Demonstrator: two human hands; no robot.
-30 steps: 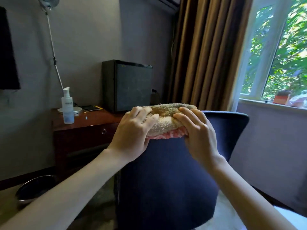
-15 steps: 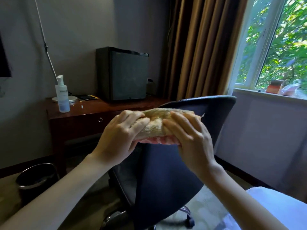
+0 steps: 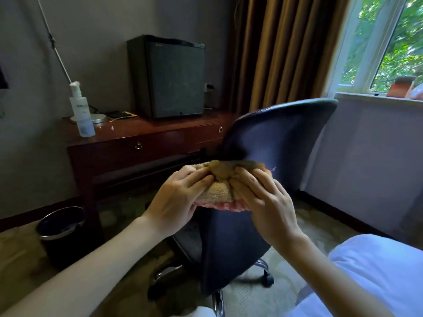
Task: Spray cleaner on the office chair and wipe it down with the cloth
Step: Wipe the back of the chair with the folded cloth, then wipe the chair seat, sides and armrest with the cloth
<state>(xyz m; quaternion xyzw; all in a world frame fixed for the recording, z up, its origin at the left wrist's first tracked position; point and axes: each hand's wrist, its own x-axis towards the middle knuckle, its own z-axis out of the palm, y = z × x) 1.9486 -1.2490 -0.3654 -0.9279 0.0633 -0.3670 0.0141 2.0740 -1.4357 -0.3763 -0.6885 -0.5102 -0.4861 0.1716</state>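
Both hands [image 3: 225, 202] clasp cloth [image 3: 223, 191] between them.

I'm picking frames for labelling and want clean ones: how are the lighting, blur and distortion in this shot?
Head view: daylight from the window overexposes the frame's right side, leaving the desk dim; wide-angle bending curves the curtain; the left hand, right hand and cloth are fairly sharp, while the spray bottle's label is unreadable.
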